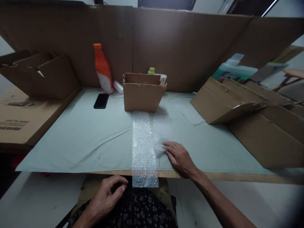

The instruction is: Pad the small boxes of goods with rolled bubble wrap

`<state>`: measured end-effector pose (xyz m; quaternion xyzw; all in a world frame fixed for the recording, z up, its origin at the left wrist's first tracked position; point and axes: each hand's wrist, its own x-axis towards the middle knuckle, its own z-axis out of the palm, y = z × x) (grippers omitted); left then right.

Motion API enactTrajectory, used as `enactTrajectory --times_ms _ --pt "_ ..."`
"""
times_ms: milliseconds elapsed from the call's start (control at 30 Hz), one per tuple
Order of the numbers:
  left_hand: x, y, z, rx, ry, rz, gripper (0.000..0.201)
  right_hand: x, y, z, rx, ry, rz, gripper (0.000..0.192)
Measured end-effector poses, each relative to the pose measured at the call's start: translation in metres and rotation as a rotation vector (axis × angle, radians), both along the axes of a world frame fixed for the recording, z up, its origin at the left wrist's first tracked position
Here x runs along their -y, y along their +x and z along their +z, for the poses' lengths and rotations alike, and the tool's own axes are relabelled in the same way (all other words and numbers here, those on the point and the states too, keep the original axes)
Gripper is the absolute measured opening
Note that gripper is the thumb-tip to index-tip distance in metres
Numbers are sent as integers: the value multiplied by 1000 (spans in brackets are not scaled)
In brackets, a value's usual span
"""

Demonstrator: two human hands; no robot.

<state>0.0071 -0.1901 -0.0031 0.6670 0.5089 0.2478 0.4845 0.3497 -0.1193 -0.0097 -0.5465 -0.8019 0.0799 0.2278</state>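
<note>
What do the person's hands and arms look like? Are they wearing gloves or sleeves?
No gloves. Both the left hand and the right hand are bare, with no rings or watch showing. The forearms are bare too, so no sleeves reach into view. Below the hands there is dark clothing with a small flowery pattern.

The small open box (142, 93) stands on the table (83, 139). A bubble wrap strip (143, 148) runs from its front over the table's near edge. Left of the box lie a phone (101, 101) and, behind that, a bottle (103, 69). Right of it lie flattened cartons (249, 110).
</note>
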Motion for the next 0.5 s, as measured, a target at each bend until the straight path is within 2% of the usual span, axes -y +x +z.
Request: enactTrajectory --times_ms 100,167,267,333,400,500 --pt "2 1 -5 26 -90 20 24 -3 4 18 -241 39 -161 26" --pt "2 3 -6 82 -133 35 23 4 -1 41 -319 75 -162 23" --pt "2 6 -9 165 -171 28 20 30 -18 72 -252 94 18 24" --pt "3 7 -13 181 -166 17 20 50 -35 81 -151 48 170 30" --pt "3 7 -15 177 -145 17 19 67 -50 80 -64 -44 289 34" --pt "4 5 -16 165 -120 27 18 81 -65 69 -20 -171 350 31"
